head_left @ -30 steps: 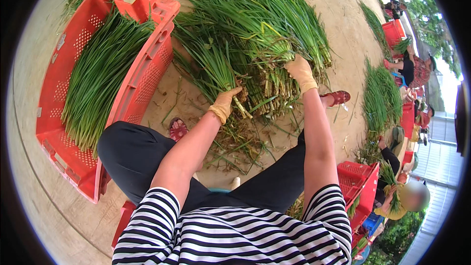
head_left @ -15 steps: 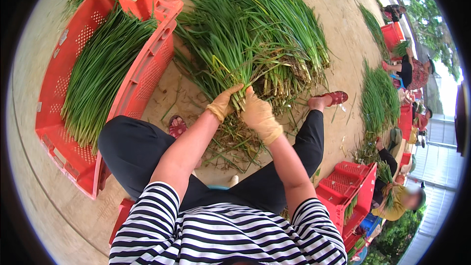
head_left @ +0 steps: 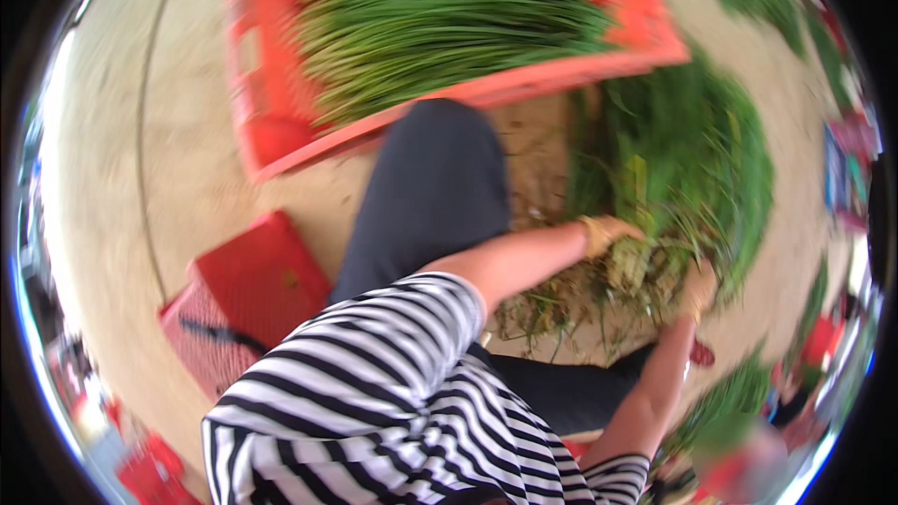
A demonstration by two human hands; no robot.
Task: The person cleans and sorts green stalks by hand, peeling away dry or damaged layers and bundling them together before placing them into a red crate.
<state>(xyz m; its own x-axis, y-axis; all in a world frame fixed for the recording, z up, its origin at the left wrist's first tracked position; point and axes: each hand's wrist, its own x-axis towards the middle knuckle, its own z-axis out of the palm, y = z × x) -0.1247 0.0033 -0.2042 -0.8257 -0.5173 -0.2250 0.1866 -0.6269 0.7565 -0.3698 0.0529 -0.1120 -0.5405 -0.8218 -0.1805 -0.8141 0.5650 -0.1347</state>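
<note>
My left hand (head_left: pixel 613 232), in a yellowish glove, is closed round a bunch of green chive-like stalks. Pale, ragged butt ends (head_left: pixel 629 268) hang just below its fingers. Apart from it, to the right, my gloved right hand (head_left: pixel 698 290) touches the lower edge of the loose stalk pile (head_left: pixel 697 159). Motion smears its fingers, so what they hold is unclear. Beyond my left knee, a red perforated crate (head_left: pixel 468 84) contains neatly laid green stalks (head_left: pixel 449 28), their pale ends toward the left.
A smaller red plastic container (head_left: pixel 257 271) with a dark strap stands left of my hip. Plant scraps (head_left: pixel 547 313) litter the floor beneath my hands. More green stalks (head_left: pixel 734 397) lie at the lower right, beside a blurred person (head_left: pixel 744 458).
The view has swung left, shifting the crate to the top middle and the pile rightward. My right hand has moved away from my left, where both met at the bunch.
</note>
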